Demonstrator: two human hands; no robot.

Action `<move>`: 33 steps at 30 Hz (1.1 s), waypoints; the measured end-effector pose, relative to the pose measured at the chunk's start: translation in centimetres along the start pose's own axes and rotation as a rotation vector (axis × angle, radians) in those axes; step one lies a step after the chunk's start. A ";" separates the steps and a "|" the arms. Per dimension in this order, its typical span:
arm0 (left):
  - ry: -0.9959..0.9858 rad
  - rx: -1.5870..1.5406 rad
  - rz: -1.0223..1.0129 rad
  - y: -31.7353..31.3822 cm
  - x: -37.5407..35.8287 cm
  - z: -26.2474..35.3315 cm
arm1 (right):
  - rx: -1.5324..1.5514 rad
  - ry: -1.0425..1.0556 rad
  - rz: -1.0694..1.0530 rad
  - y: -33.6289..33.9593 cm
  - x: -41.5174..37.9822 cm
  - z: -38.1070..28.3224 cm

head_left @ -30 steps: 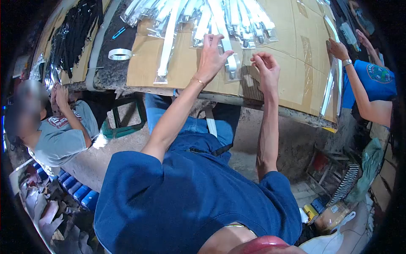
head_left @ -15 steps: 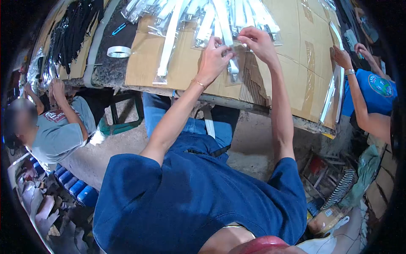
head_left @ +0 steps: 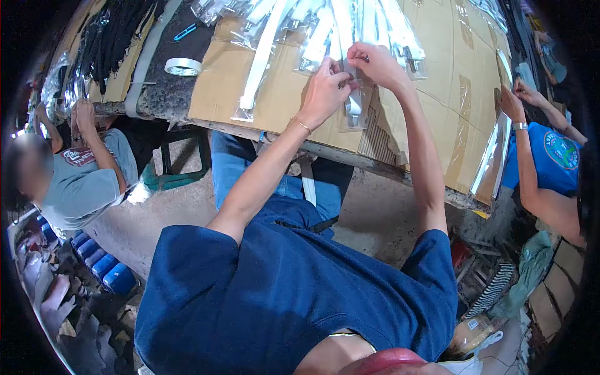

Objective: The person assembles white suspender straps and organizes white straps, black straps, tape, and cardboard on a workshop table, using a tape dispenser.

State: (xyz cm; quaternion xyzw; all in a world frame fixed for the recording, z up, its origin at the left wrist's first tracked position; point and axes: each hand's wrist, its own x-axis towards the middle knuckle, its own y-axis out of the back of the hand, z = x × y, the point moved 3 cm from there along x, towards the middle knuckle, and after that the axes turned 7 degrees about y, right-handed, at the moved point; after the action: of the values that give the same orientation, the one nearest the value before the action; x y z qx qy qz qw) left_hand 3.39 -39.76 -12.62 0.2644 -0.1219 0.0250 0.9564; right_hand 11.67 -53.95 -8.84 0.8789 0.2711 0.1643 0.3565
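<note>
My left hand (head_left: 325,92) is closed in a pinch at the side of a white strap in a clear plastic sleeve (head_left: 354,107), whose near end lies on the cardboard. Just to the right, my right hand (head_left: 375,64) is curled with thumb and forefinger together over the same strap; whatever is between its fingertips is too small to make out. Another white strap in clear plastic (head_left: 256,78) lies to the left. Several bagged white straps with metal ends (head_left: 319,37) fan out beyond my hands.
A white tape roll (head_left: 183,67) and a blue tool (head_left: 185,32) lie left of the cardboard (head_left: 215,94). Black straps (head_left: 115,47) are at far left, by a person in grey (head_left: 94,178). Another person in blue (head_left: 550,150) handles strips at the right edge.
The view has shifted slightly, so the table appears further right. My right hand's fingers have come closer together, and both hands remain at the same strap.
</note>
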 end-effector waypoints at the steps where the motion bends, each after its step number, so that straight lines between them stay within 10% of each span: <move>1: -0.001 0.001 0.003 -0.1 0.0 -0.1 | -0.001 0.003 0.000 0.0 0.1 -0.3; 13: -0.017 0.021 0.037 -0.3 0.2 -0.4 | -0.312 0.099 0.008 -2.0 -0.7 -1.4; 18: 0.003 0.036 0.004 -0.2 0.2 -0.4 | -0.297 -0.051 0.347 -1.6 -1.7 -4.1; 23: -0.062 0.027 0.044 -0.2 0.4 -0.6 | -0.285 0.200 0.273 -2.7 -2.1 -1.6; 33: -0.039 -0.048 -0.008 0.5 0.1 0.1 | -0.347 0.046 0.160 -2.8 -3.0 -2.1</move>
State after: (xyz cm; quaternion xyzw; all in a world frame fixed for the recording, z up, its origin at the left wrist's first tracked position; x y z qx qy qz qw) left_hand 3.44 -39.40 -12.30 0.2422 -0.1401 0.0130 0.9600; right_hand 7.25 -52.90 -9.64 0.8191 0.1761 0.2565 0.4820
